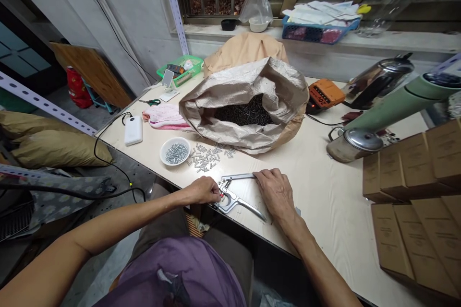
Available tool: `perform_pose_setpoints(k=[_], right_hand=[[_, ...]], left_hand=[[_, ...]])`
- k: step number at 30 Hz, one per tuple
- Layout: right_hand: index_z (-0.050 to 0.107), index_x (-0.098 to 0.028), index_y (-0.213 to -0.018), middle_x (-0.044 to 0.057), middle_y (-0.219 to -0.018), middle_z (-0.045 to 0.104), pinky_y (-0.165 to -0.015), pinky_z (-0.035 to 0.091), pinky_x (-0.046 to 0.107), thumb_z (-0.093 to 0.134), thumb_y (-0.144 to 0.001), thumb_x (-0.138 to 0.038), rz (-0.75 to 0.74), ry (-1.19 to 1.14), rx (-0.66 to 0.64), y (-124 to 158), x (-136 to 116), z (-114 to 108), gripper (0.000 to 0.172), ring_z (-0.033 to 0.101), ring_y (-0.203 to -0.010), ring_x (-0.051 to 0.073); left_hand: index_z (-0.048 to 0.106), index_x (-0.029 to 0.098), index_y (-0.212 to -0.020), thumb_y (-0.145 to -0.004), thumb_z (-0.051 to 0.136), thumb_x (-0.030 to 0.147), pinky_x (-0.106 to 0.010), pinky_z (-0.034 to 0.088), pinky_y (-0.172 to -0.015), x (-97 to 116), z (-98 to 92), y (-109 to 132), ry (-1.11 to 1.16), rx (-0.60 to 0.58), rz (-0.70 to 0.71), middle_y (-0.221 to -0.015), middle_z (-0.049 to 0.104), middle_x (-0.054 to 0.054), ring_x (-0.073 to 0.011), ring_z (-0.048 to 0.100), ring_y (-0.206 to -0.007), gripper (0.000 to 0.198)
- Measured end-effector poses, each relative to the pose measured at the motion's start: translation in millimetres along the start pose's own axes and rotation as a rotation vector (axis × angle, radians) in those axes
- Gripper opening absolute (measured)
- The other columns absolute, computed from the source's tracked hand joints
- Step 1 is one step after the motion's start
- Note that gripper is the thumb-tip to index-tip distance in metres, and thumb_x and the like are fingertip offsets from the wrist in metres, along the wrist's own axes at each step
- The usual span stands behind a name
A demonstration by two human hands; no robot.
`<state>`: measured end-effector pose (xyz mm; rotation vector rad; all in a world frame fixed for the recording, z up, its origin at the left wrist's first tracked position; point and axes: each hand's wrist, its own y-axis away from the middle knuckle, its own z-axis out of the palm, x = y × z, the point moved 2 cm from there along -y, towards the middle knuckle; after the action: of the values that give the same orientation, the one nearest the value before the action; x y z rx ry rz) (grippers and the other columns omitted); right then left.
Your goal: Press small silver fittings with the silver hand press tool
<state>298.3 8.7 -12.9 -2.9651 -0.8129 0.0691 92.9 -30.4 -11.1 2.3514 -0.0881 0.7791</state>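
Note:
On the table's front edge lies a silver plier-like hand tool (230, 199) with two spread handles, a coil spring and a small red part. My left hand (203, 190) is closed at the tool's head, fingertips pinched together; what they hold is hidden. Bent over the end of the upper handle is my right hand (275, 192), its fingers gripping it. The lower handle points free toward the right. Beyond my left hand stands a white bowl (175, 151) of small silver metal pins, and more loose metal pins (207, 156) are scattered beside it.
A large open sack (288, 86) of dark small parts stands behind. At left are a white power bank (133, 130), a pink cloth (165, 116) and scissors (150, 102). Stacked cardboard boxes (403, 163), a steel mug (355, 145) and a green flask (396, 103) stand at right.

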Motion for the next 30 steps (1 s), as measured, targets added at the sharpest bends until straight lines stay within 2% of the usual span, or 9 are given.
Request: perform_pose_setpoints(k=[8,11,14,19,21,23,27,30], right_hand=[[0.061,-0.021,-0.087,0.005,-0.085,0.061,-0.072,0.03,0.03,0.037,-0.089,-0.016,0.003,0.025,-0.013,-1,3,1,0.025,0.043,-0.085,0.018],[0.06,-0.022,-0.087,0.005,-0.084,0.06,-0.073,0.029,0.03,0.036,-0.088,-0.014,0.003,0.032,-0.01,-1,2,-1,0.025,0.044,-0.084,0.018],[0.06,-0.022,-0.087,0.005,-0.085,0.06,-0.073,0.029,0.03,0.038,-0.088,-0.015,0.004,0.033,-0.008,0,2,-1,0.024,0.044,-0.083,0.018],[0.059,-0.023,-0.087,0.005,-0.085,0.06,-0.073,0.029,0.03,0.038,-0.087,-0.013,-0.009,0.021,-0.022,-1,2,-2,0.023,0.044,-0.084,0.018],[0.059,-0.023,-0.088,0.004,-0.086,0.06,-0.074,0.03,0.031,0.04,-0.088,-0.018,-0.027,0.013,-0.037,-1,3,-3,0.02,0.045,-0.086,0.018],[0.059,-0.022,-0.094,0.006,-0.092,0.06,-0.075,0.031,0.032,0.046,-0.086,-0.032,-0.056,-0.01,-0.058,1,3,-4,0.018,0.046,-0.09,0.019],[0.053,-0.019,-0.114,0.012,-0.112,0.057,-0.077,0.034,0.036,0.055,-0.074,-0.058,-0.083,-0.052,-0.109,10,5,-6,0.057,0.046,-0.1,0.025],[0.048,-0.016,-0.122,0.014,-0.119,0.054,-0.077,0.036,0.038,0.054,-0.07,-0.064,-0.099,-0.066,-0.149,20,5,-7,0.071,0.045,-0.103,0.027]], left_hand=[[0.06,0.013,-0.059,-0.066,0.054,0.023,-0.019,0.025,-0.048,0,-1.1,-1,0.055,-0.065,0.0,-0.049,0.045,0.004,-0.0079,0.037,-0.05,0.014],[0.06,0.014,-0.059,-0.066,0.053,0.022,-0.02,0.027,-0.049,2,1.5,-1,0.049,-0.058,-0.047,-0.05,0.048,0.004,-0.0092,0.041,-0.051,0.013],[0.062,0.015,-0.062,-0.066,0.054,0.022,-0.02,0.028,-0.05,2,5.5,-2,-0.032,0.004,-0.111,-0.054,0.053,0.002,-0.0106,0.046,-0.055,0.012],[0.065,0.015,-0.07,-0.069,0.055,0.029,-0.02,0.03,-0.051,-2,12.6,0,-0.019,0.068,-0.111,-0.062,0.06,0.002,-0.0116,0.05,-0.058,0.017],[0.066,0.015,-0.07,-0.069,0.054,0.029,-0.02,0.031,-0.051,-5,14.4,1,0.03,0.079,-0.098,-0.062,0.061,0.001,-0.0117,0.051,-0.058,0.018],[0.066,0.014,-0.071,-0.07,0.053,0.03,-0.02,0.031,-0.051,-7,15.4,2,0.062,0.085,-0.083,-0.063,0.061,0.001,-0.0119,0.052,-0.058,0.02],[0.067,0.014,-0.071,-0.071,0.054,0.031,-0.02,0.032,-0.051,-8,16.0,2,0.07,0.088,-0.076,-0.064,0.063,0.0,-0.0122,0.053,-0.06,0.022],[0.067,0.014,-0.071,-0.07,0.055,0.029,-0.02,0.032,-0.052,-6,15.2,1,0.059,0.086,-0.073,-0.066,0.064,0.0,-0.0125,0.054,-0.062,0.019]])
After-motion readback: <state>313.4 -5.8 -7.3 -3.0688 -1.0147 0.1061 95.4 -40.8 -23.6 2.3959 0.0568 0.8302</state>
